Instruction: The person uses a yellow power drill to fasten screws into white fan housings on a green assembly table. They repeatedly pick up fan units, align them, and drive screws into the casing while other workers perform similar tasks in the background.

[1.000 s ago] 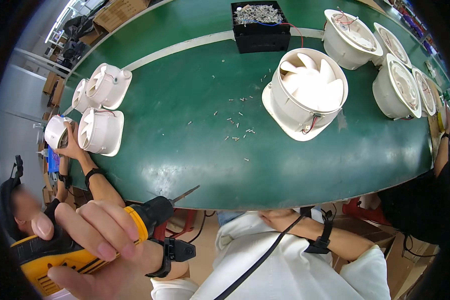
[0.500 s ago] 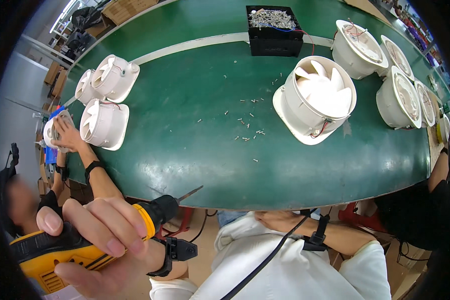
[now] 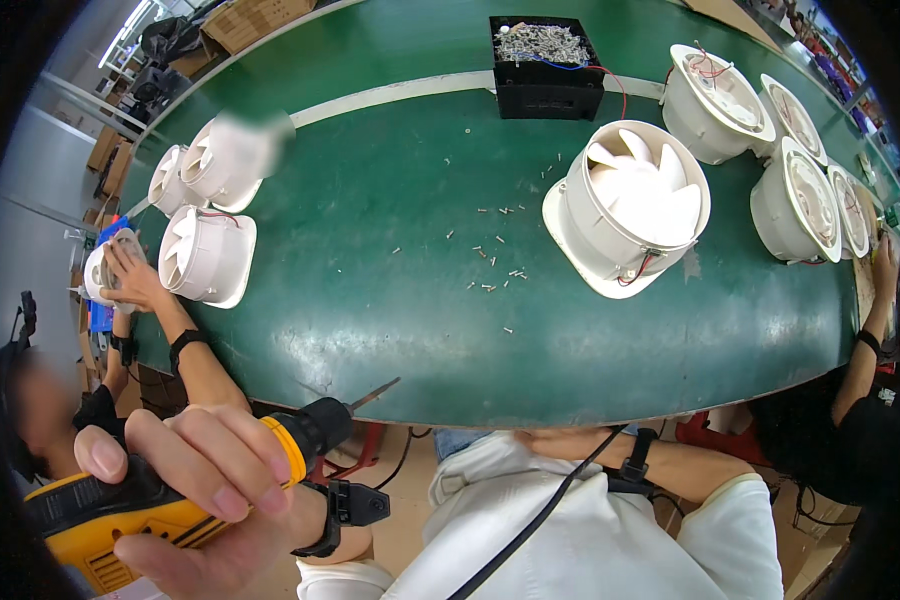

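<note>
At the lower left my left hand (image 3: 200,470) is wrapped round a yellow and black power screwdriver (image 3: 300,440), held up close in front of the table's near edge. Its long thin bit points up and to the right, touching nothing. My right hand (image 3: 555,443) lies low against my lap by the table's edge; its fingers are mostly hidden. A white round fan (image 3: 645,200) with a square flange stands right of the middle, blades facing up, a small red and black wire on its near side. Several small screws (image 3: 485,250) lie scattered to its left.
A black box (image 3: 545,90) full of screws stands at the back of the green table (image 3: 370,330). More white fan housings stand left (image 3: 205,255) and right (image 3: 795,205). A co-worker's hand (image 3: 135,275) touches a fan part at left; another's hand (image 3: 885,268) is at far right.
The view has shifted slightly. My left hand still grips the screwdriver, nearly unmoved. At far right, the co-worker's forearm and hand have come up to the table's edge.
</note>
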The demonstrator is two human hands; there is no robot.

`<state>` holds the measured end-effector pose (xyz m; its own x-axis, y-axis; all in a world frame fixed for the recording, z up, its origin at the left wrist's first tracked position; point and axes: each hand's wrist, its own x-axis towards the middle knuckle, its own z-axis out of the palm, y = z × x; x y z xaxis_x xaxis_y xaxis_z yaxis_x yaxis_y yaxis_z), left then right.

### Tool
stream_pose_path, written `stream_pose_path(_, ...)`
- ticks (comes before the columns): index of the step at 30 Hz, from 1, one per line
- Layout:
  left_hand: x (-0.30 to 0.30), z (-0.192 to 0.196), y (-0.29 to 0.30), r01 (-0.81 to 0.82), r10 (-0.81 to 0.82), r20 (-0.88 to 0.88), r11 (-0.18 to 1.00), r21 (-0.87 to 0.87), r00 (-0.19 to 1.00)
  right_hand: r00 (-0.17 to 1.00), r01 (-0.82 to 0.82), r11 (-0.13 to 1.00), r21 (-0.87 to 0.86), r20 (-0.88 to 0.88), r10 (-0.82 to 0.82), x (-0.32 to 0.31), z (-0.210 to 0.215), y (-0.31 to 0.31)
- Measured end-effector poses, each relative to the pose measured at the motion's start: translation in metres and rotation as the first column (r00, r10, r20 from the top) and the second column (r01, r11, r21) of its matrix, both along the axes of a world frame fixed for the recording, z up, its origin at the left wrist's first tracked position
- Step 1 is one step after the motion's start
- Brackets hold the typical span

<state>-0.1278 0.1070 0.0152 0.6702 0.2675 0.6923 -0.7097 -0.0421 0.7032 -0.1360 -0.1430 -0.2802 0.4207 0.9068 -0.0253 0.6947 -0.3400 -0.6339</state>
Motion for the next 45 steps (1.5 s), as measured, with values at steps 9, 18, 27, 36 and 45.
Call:
stream_pose_path(9, -0.002, 0.003, -0.006, -0.008, 0.008, -0.001, 1.0, -0.022, 1.0, 0.57, -0.172, 0.923, -0.344, 0.73, 0.378, -0.002, -0.015, -0.003)
stream_pose_path(18, 0.006, -0.001, -0.008, -0.019, 0.019, 0.009, 1.0, -0.008, 1.0, 0.83, 0.001, 0.986, -0.166, -0.55, -0.094, 0.023, 0.059, 0.023)
stream_pose_path(27, -0.01, 0.007, -0.001, -0.029, 0.029, -0.01, 0.999, 0.031, 1.0, 0.806, -0.163, 0.963, -0.214, -0.593, 0.005, 0.017, 0.024, 0.034)
stream_pose_path(36, 0.0, 0.004, -0.001, -0.018, 0.019, -0.01, 1.0, 0.02, 1.0, 0.804, -0.012, 0.993, -0.119, -0.591, -0.061, 0.013, 0.023, 0.024)
stream_pose_path(45, 0.001, 0.006, -0.003, -0.015, 0.015, -0.019, 1.0, 0.009, 1.0, 0.904, -0.088, 0.963, 0.254, -0.386, 0.185, 0.001, -0.014, 0.034)
